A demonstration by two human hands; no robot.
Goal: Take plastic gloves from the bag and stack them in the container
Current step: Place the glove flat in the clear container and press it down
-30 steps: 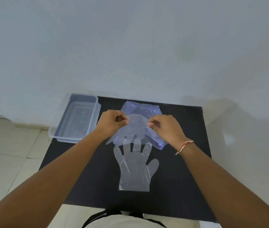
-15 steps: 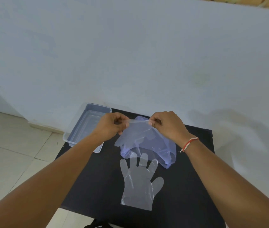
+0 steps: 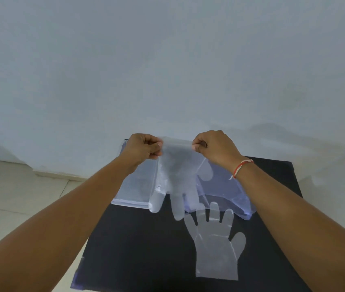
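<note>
Both our hands pinched one clear glove (image 3: 175, 175) by its cuff, left hand (image 3: 144, 147) and right hand (image 3: 215, 147) closed on opposite corners, so it hung fingers-down above the black table (image 3: 146, 249). Behind it lay the bluish bag (image 3: 226, 190) and the clear container (image 3: 135, 186). Another glove (image 3: 215, 245) lay flat nearer us.

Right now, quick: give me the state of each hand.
Left hand: closed, pinching one corner of the lifted plastic glove at its cuff.
Right hand: closed, pinching the other cuff corner of the same glove.
</note>
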